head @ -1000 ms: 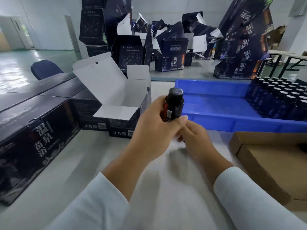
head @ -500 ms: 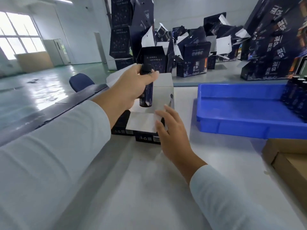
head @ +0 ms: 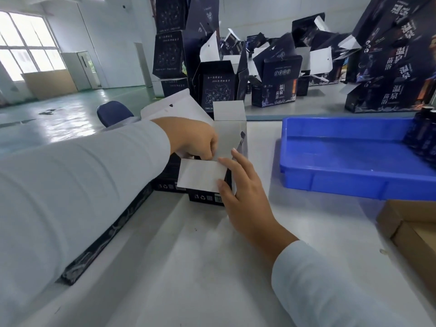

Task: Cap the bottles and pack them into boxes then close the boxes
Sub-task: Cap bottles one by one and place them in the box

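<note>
Pale surface, head view: reaching left hand into open box, fingers curled, bottle hidden, grip impossible to tell; bracing right hand flat against its corner. Risking snagging the front flap, tipping the box.

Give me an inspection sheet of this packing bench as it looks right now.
Surface: pale table, lightly scuffed.
Job's things: open box, flaps up; capped bottles in blue tray.
Clutter: brown carton at right; dark closed boxes at left.
Grips: left hand reaches into the box, contents hidden; right hand rests on the box's front corner.
Cables: nothing seen.
Surroundings: stacked printed boxes behind, blue chair, green floor.
</note>
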